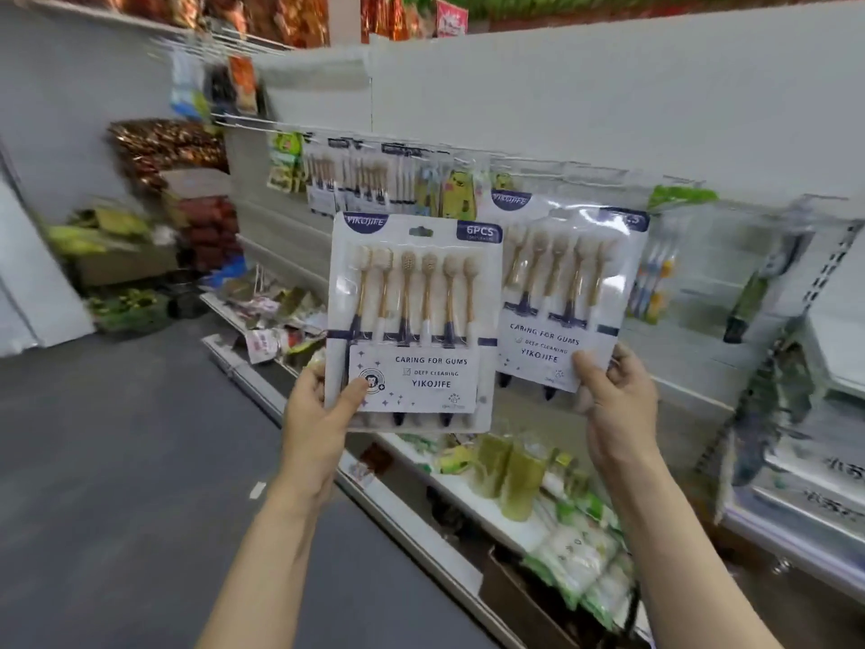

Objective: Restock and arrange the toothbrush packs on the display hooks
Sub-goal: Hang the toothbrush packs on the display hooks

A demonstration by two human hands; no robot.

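Observation:
My left hand (318, 414) grips the lower left corner of a six-piece toothbrush pack (414, 320), held upright in front of the display. My right hand (613, 395) holds the bottom edge of a second toothbrush pack (566, 292), tilted slightly and set a little further back to the right. Both packs are white cards with gold-handled brushes under clear blisters. Behind them, more toothbrush packs (355, 180) hang in a row on the display hooks (561, 168) along the white back panel. Whether the right pack's hole sits on a hook I cannot tell.
Other brush packs (655, 278) hang to the right on the panel. A lower shelf (449, 484) carries green bottles (510, 470) and green-white packets. Loose packets lie on the shelf to the left (276, 311). Grey floor (117, 461) stretches left, with stacked goods at the far end.

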